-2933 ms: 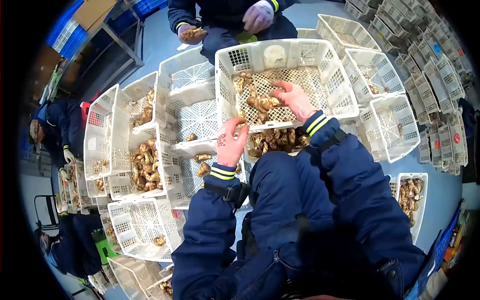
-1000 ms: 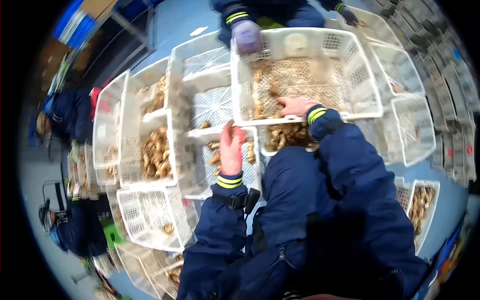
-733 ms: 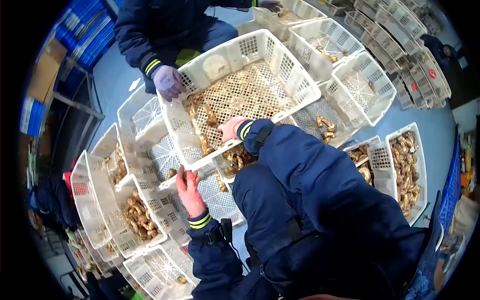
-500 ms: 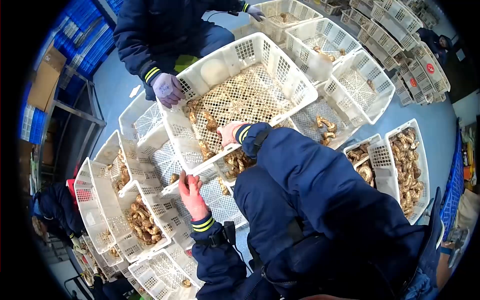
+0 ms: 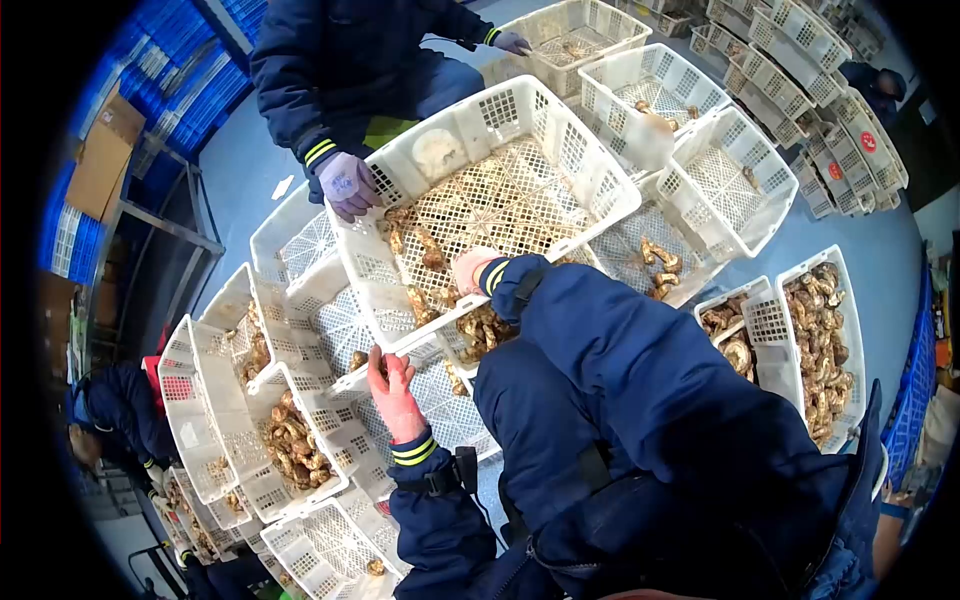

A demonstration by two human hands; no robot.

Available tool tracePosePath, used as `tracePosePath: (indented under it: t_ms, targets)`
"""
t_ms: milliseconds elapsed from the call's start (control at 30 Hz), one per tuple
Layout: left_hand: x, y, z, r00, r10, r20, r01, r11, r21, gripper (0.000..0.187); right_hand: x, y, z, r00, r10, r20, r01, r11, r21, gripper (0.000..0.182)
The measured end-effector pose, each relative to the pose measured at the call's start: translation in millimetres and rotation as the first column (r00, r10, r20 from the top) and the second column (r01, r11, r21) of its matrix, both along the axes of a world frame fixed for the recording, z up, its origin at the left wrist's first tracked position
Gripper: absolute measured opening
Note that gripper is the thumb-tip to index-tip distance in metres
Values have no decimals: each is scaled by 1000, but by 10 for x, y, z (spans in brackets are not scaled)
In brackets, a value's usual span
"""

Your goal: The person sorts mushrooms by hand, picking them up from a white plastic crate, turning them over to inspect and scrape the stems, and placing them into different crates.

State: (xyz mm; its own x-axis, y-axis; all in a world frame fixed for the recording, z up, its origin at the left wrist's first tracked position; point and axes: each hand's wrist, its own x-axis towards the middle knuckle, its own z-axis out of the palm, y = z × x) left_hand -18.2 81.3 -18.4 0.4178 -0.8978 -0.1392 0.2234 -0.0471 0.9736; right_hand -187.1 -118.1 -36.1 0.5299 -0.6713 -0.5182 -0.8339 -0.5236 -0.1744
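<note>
A large white plastic crate (image 5: 430, 155) rests on top of other crates in the middle of the head view, with a few brown mushrooms (image 5: 430, 248) along its left side. My right hand (image 5: 474, 269), in a pink glove, reaches over the near rim into this crate, beside those mushrooms; its fingers are mostly hidden. Just below the crate's near corner, my left hand (image 5: 396, 402) is raised in a pink glove with its fingers apart. More mushrooms (image 5: 482, 330) lie in a crate under the near rim.
Across from me a person's gloved hand (image 5: 347, 186) touches the large crate's left rim. White crates surround us, including one with a mushroom pile (image 5: 292, 445) at left and a full one (image 5: 818, 350) at right. Stacked crates (image 5: 800, 70) stand at the back right.
The whole view has shifted slightly, so everything sits a little lower and further right. Both my hands keep nearly the same places relative to the large crate.
</note>
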Motion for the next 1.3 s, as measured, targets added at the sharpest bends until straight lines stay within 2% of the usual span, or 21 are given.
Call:
tracePosePath:
  t_ms: [100, 133, 167, 200, 233, 333, 433, 500, 533, 567, 633, 700, 767, 833, 900, 933, 967, 1033, 1100, 1167, 1300]
  targets:
    - [-17, 47, 98, 998, -9, -65, 12, 999, 48, 54, 37, 46, 155, 997, -72, 40, 77, 989, -130, 30]
    - [-6, 57, 98, 996, -18, -84, 20, 999, 27, 54, -19, 80, 202, 986, -100, 130, 117, 984, -133, 32]
    - [-7, 67, 99, 997, -5, -71, 6, 1000, 12, 50, 20, -5, -51, 984, -110, 137, 135, 973, -188, 31]
    - [-15, 67, 134, 997, 15, -82, -12, 999, 36, 48, -15, 14, 80, 983, -106, 149, 125, 985, -119, 31]
    - [-19, 73, 175, 995, 41, -88, -35, 998, 59, 46, -55, 72, 210, 942, -79, 325, 144, 973, -182, 30]
    - [66, 135, 132, 994, 18, -107, -18, 1000, -2, 41, -131, 147, 480, 843, -181, 506, 264, 960, -97, 27]
    - [59, 176, 286, 981, -30, -190, 34, 999, 18, 43, -140, 275, 716, 608, -39, 793, 263, 952, -154, 35]
    - [42, 181, 299, 973, -101, -208, 114, 992, 48, 56, -122, 455, 989, 485, -14, 874, 192, 977, -91, 42]
    - [19, 158, 379, 932, -141, -335, 181, 979, 93, 60, -92, 537, 1059, 432, 175, 885, 143, 955, -259, 45]
    - [-15, 147, 455, 871, -171, -460, 255, 959, 127, 65, -89, 636, 1122, 384, 236, 892, 85, 953, -289, 45]
    - [-115, 187, 588, 779, -321, -538, 406, 913, 44, 69, -35, 900, 1300, 300, 295, 907, -7, 952, -308, 46]
    - [-217, 234, 677, 666, -413, -621, 465, 881, -88, 58, -5, 1130, 1434, 310, 349, 884, -91, 937, -338, 48]
    - [-247, 300, 675, 672, -445, -592, 451, 880, -150, 51, 45, 1249, 1406, 311, 400, 862, -108, 916, -386, 48]
    - [-279, 390, 726, 684, -387, -618, 380, 913, -151, 46, 40, 1282, 1462, 291, 332, 897, -130, 943, -306, 45]
    - [-266, 480, 793, 891, -161, -424, 185, 983, 17, 43, 13, 1229, 1419, 210, 158, 965, -88, 986, -142, 42]
    - [-246, 511, 812, 898, -143, -415, 164, 986, 16, 41, -16, 1170, 1401, 206, 47, 977, -41, 998, -39, 41]
    - [-232, 540, 828, 900, -141, -413, 162, 987, 14, 41, -44, 1081, 1333, 255, 20, 967, 60, 998, -37, 37]
    - [-213, 595, 872, 921, -165, -353, 173, 985, -9, 40, -160, 888, 1224, 529, 54, 847, 224, 954, -201, 38]
    - [-193, 598, 832, 912, -171, -372, 174, 984, -24, 38, -305, 663, 795, 734, 6, 679, 267, 917, -297, 42]
    - [-197, 583, 807, 876, -182, -447, 179, 983, -50, 35, -455, 666, 690, 909, -190, 372, 270, 946, -179, 46]
    - [-220, 584, 725, 874, -137, -467, 121, 991, -65, 35, -413, 694, 739, 910, -203, 361, 289, 936, -201, 42]
